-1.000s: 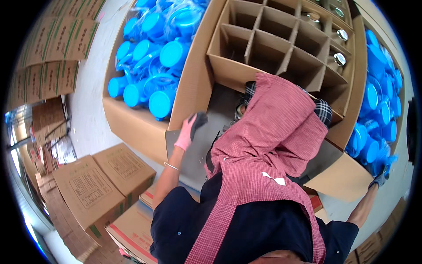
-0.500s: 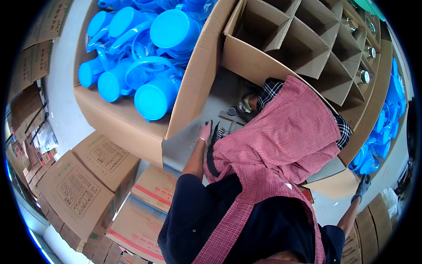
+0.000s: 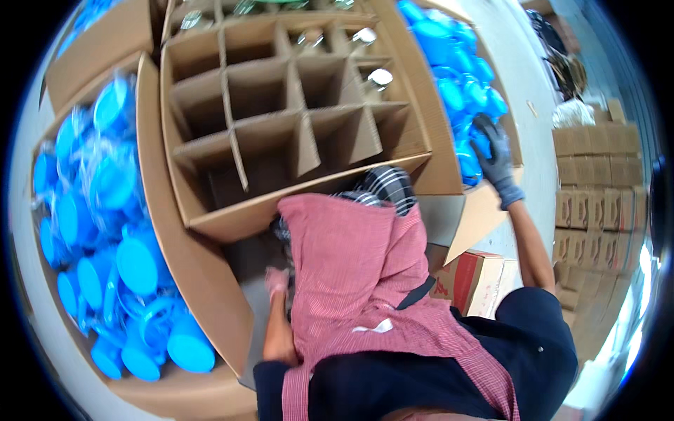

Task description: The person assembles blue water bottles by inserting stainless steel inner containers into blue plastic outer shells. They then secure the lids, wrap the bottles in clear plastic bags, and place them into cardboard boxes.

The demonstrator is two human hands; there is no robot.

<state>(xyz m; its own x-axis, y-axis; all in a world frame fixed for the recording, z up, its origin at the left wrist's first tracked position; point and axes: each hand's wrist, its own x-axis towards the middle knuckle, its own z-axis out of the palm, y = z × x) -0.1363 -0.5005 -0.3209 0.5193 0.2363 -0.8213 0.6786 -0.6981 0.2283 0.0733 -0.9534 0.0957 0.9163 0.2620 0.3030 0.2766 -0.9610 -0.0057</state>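
My right hand (image 3: 497, 154), in a dark grey glove, reaches out to a carton on the right. Its spread fingers rest on the edge of a heap of blue cup-shaped plastic pieces (image 3: 453, 91). Low beside my pink checked apron (image 3: 351, 245), my left hand (image 3: 276, 281) wears a pale pink glove; its fingers are small and blurred, and whether they hold anything cannot be made out. Between the two sides stands a carton with cardboard dividers (image 3: 270, 116). A few of its cells hold clear glass jars (image 3: 379, 83) with silvery lids.
A large open carton (image 3: 193, 259) on the left holds more blue cups with loop handles (image 3: 144, 263), some in clear plastic. Red and white boxes (image 3: 470, 281) stand by my right side. Stacked brown cartons (image 3: 597, 189) line the far right.
My view has swung to the right, so the divided carton now sits near the centre. My right hand has come up from the carton's near corner onto the blue pieces. My left hand stays low.
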